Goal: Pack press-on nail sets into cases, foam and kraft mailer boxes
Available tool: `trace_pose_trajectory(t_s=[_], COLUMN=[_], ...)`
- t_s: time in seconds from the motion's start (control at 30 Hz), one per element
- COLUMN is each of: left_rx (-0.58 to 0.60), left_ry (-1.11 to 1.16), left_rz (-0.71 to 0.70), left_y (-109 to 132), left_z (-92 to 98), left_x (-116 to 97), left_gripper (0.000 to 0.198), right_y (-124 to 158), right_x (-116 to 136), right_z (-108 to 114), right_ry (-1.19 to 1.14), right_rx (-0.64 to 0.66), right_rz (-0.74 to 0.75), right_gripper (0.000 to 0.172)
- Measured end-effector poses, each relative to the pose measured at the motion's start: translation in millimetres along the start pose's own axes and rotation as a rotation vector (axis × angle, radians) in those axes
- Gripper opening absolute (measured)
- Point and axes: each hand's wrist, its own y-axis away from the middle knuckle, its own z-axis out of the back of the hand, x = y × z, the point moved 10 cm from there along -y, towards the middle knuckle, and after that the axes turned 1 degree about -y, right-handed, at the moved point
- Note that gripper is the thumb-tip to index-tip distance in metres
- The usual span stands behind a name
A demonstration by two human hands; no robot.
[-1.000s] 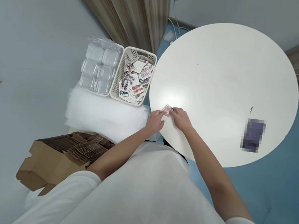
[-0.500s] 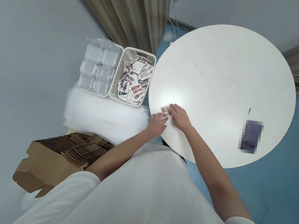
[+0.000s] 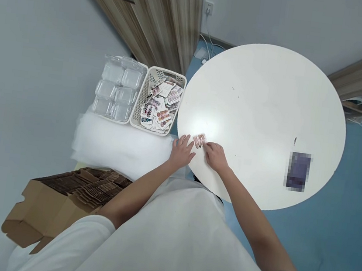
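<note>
A small card of pinkish-brown press-on nails [image 3: 199,140] lies on the near left part of the white round table [image 3: 271,98], the nails in rows facing up. My right hand [image 3: 217,157] has its curled fingertips closed on the card's right edge. At the card's left side, my left hand [image 3: 180,154] rests at the table's rim with its fingers spread and nothing in them. Its fingertips are close to the card; whether they touch it I cannot tell.
Left of the table stands a white basket [image 3: 132,118] full of nail cards [image 3: 162,115], beside a basket of clear plastic boxes [image 3: 109,89]. Nearer lie white translucent sheets [image 3: 117,145] and a carton [image 3: 47,205] of folded brown cardboard. A blurred dark rectangle [image 3: 298,171] lies on the table's right.
My hands have drawn apart, the left one moving left with its fingers spreading. The nails, partly covered before, now show between them. The view has tilted slightly.
</note>
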Motion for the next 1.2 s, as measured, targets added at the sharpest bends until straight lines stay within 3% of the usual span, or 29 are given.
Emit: trace_pose_trajectory(t_s=[0.2, 0.43, 0.6, 1.2], left_rx=[-0.019, -0.034, -0.007, 0.02], left_ry=[-0.039, 0.007, 0.012, 0.034], left_rz=[0.027, -0.058, -0.11, 0.018], left_y=[-8, 2, 10, -17], left_z=[3.3, 3.9, -4.5, -1.7], left_x=[7, -2, -7, 36], left_gripper=[0.045, 0.042, 0.044, 0.055], right_y=[4, 7, 8, -47], right_x=[14, 8, 13, 22], right_z=[-12, 5, 2, -4], right_ry=[-0.027, -0.048, -0.022, 0.024], right_rx=[0.014, -0.076, -0.049, -0.045], right_rz=[0.01, -0.056, -0.045, -0.13], right_gripper=[0.044, 0.038, 0.038, 0.042])
